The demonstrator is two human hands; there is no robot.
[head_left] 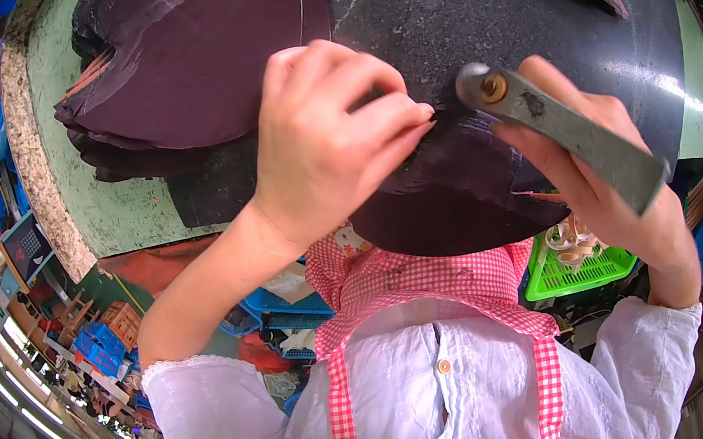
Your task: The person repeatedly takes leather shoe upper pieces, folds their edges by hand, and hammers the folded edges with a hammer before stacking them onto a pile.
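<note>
1. Workshop, prob. leather or shoe-parts cutting: dark stone slab (519, 4) as work surface on a green bench (80, 169).
2. Stacks of dark maroon cut pieces (192, 62) piled on it.
3. Crates below: green basket (591, 270), blue bins (103, 347).
4. Cluttered floor w/ misc. stock at left; worker in checked apron (433, 275).

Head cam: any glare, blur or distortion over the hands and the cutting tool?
Head view: strong fisheye, with the table edge bowed and a black rim at the corners. Glare streak on the dark slab right of the right hand. Left hand, metal cutting tool and dark leather piece are sharp, evenly lit; the periphery is smeared.
</note>
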